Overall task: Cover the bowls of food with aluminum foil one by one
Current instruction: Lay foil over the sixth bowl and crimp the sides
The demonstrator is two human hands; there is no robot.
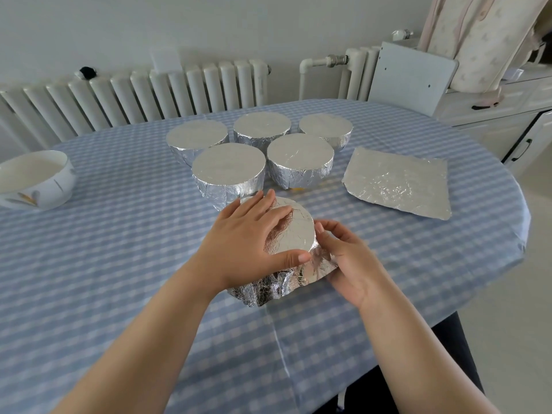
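Observation:
A bowl under a sheet of aluminum foil [294, 234] stands in front of me on the table. My left hand [248, 243] lies flat on the foil top, fingers spread, thumb along the near rim. My right hand [346, 258] presses the loose foil skirt against the bowl's right side, its fingers curled round the foil. Behind it stand several bowls wrapped in foil [228, 168]. An uncovered white bowl [38, 180] holding white food sits at the far left. A loose flat foil sheet [397, 180] lies to the right.
The table wears a blue checked cloth [119, 264]. Its rounded right edge falls away near a white cabinet [507, 121]. A white radiator [149, 94] runs along the wall behind the table.

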